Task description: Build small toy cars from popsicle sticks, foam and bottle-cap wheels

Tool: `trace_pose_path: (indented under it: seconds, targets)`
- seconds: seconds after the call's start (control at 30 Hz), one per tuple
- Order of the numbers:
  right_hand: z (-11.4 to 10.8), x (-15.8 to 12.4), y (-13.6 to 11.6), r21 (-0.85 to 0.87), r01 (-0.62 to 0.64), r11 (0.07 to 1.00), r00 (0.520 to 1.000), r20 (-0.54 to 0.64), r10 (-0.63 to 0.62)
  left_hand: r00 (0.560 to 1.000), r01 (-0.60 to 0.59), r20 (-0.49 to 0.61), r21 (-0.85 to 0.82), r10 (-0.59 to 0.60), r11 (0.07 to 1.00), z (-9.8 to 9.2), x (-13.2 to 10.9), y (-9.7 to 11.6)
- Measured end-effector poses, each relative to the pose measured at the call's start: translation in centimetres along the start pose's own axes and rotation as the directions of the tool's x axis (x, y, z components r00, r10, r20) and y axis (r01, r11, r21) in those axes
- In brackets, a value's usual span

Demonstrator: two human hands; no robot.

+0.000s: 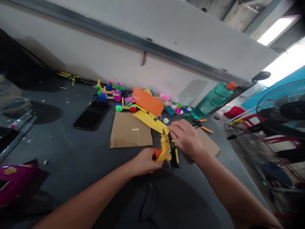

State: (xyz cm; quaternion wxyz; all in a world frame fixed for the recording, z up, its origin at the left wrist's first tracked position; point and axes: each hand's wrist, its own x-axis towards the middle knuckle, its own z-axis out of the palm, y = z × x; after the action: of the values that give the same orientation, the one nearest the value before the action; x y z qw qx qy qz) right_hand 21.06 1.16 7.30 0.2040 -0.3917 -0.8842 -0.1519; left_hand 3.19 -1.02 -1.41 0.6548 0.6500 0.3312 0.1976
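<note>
My left hand (146,160) is wrapped round the handle of a yellow glue gun (166,150), thumb and fingers at its orange trigger. The nozzle points away from me, above the table. My right hand (187,136) is pinched closed just right of the nozzle, holding a thin pale stick (165,127) whose tip is close to the nozzle; whether they touch I cannot tell. Left of the gun lies a brown cardboard piece (126,136) with a small wooden strip (135,129) on it. Yellow paper (147,121) lies just behind the nozzle.
Behind are toy wheeled frames (109,92), orange paper (147,101) and loose bottle caps (166,120). A black phone (91,115) lies left. To the right are a teal bottle (212,100), orange-handled pliers (205,125) and more cardboard (209,143). A yellow-black tool (175,154) lies beside the gun.
</note>
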Motion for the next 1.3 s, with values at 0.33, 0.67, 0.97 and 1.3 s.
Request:
trace_pose_path:
  seconds: [0.33, 0.67, 0.97, 1.3]
  targets:
    - [0.7, -2.1, -0.9, 0.024, 0.051, 0.998, 0.998, 0.033, -0.052, 1.000, -0.011, -0.001, 0.051, 0.011, 0.999, 0.0, 0.0, -0.4]
    - [-0.7, 0.0, -0.4, -0.112, 0.067, 0.991, 0.993, 0.103, -0.056, 1.000, 0.019, -0.007, 0.073, -0.018, 0.997, 0.1, 0.0, -0.2]
    - [-0.2, -1.2, -1.7, -0.085, 0.099, 0.992, 0.988, 0.125, -0.088, 0.999, 0.036, -0.040, 0.100, -0.032, 0.994, 0.1, -0.2, 0.1]
    - [-1.4, 0.6, -1.0, -0.136, 0.058, 0.989, 0.989, 0.143, -0.039, 0.998, 0.045, -0.039, 0.140, -0.039, 0.989, 0.2, -0.2, 0.3]
